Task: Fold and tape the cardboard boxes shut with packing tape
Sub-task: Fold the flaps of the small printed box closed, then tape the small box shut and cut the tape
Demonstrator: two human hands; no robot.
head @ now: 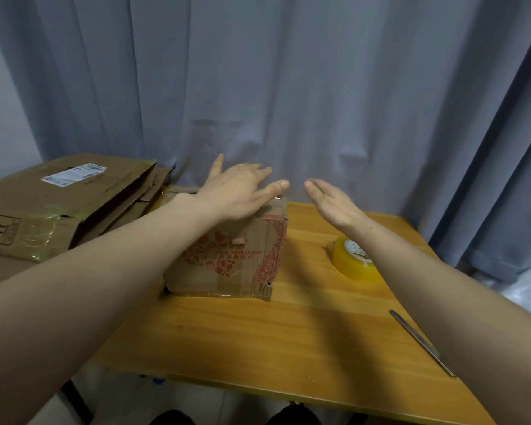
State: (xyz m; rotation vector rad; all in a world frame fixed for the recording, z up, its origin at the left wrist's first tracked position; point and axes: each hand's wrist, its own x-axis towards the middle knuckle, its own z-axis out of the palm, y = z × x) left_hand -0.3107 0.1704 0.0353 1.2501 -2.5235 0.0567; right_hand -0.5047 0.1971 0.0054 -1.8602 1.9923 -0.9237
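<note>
A small cardboard box with red print stands on the wooden table, left of centre. My left hand lies flat over its top with fingers straight, at the far right edge. My right hand hovers open just right of the box, fingers straight, touching nothing I can see. A roll of yellowish packing tape lies flat on the table to the right, partly hidden by my right forearm.
Flattened cardboard boxes with a white label are stacked at the left. A thin metal blade or knife lies near the table's right front edge. A grey curtain hangs right behind the table.
</note>
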